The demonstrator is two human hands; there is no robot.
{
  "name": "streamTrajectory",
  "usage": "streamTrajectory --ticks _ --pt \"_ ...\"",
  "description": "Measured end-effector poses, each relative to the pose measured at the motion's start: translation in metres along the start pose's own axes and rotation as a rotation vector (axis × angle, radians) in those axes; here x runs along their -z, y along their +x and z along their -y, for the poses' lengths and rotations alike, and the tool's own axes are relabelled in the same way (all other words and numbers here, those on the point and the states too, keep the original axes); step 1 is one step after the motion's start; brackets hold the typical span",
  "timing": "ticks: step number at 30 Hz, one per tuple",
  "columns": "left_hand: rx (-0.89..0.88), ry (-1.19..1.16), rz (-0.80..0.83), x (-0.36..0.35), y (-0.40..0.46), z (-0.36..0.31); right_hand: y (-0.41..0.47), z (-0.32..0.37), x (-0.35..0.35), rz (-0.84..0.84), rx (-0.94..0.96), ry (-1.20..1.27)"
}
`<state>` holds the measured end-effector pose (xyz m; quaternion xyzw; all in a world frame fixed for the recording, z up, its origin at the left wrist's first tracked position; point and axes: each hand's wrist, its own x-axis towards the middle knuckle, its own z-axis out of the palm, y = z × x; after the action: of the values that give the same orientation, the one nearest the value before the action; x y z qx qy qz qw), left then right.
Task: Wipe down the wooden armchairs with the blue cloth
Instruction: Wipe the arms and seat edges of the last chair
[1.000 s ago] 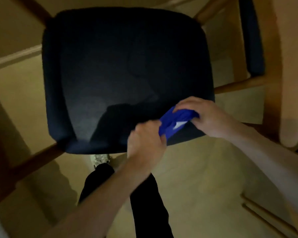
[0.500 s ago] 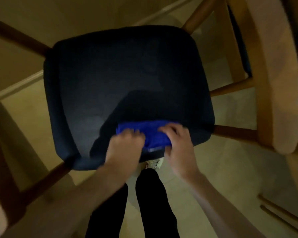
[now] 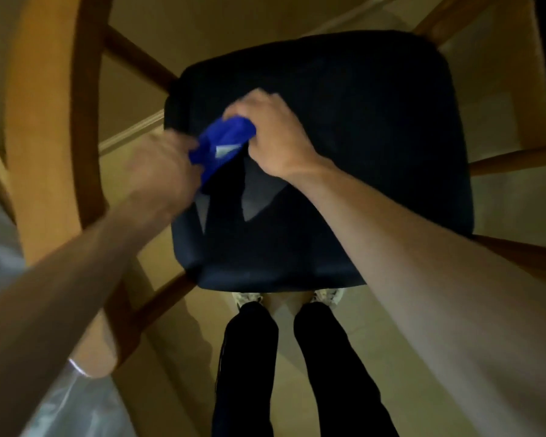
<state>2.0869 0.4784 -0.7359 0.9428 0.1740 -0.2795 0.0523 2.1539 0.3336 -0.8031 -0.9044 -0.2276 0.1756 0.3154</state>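
A wooden armchair stands below me, its dark navy seat cushion (image 3: 360,146) filling the middle of the head view. Its curved wooden armrest (image 3: 44,127) runs down the left side. The blue cloth (image 3: 223,143) is bunched over the cushion's left part, a white tag showing on it. My left hand (image 3: 161,168) grips the cloth's lower left end. My right hand (image 3: 271,137) grips its upper right end, fingers curled round it. Both hands are blurred by motion.
Wooden rails and a leg (image 3: 158,301) of the chair frame cross under the cushion. A second chair's wood (image 3: 536,89) and rail stand at the right. My dark trouser legs (image 3: 297,373) and shoes are at the cushion's front edge, on a beige floor. Pale plastic (image 3: 76,405) lies bottom left.
Both hands have carried the cloth from the cushion's front edge up toward its left part. The view has swung right to left, bringing the left armrest into sight.
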Motion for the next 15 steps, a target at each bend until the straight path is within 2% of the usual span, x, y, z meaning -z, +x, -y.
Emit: streamTrajectory --ticks 2,5,8,11,13,15 --pt "0.036 0.015 0.109 -0.039 -0.033 -0.005 -0.032 -0.003 -0.015 0.077 0.048 -0.016" --pt "-0.058 0.094 0.144 -0.087 -0.093 -0.019 -0.125 -0.016 -0.023 0.116 -0.008 0.014" --pt "-0.170 -0.021 0.285 -0.116 -0.137 -0.025 -0.198 -0.027 -0.014 0.217 -0.045 -0.022" --pt "-0.258 -0.094 0.446 -0.120 -0.157 -0.036 -0.224 -0.030 -0.001 0.369 -0.051 -0.062" --pt "-0.276 -0.106 0.392 -0.111 -0.150 -0.040 -0.219 -0.034 0.010 0.372 -0.077 -0.069" --pt "-0.273 -0.141 0.277 -0.091 -0.127 -0.038 -0.196 -0.039 0.024 0.273 -0.107 -0.063"
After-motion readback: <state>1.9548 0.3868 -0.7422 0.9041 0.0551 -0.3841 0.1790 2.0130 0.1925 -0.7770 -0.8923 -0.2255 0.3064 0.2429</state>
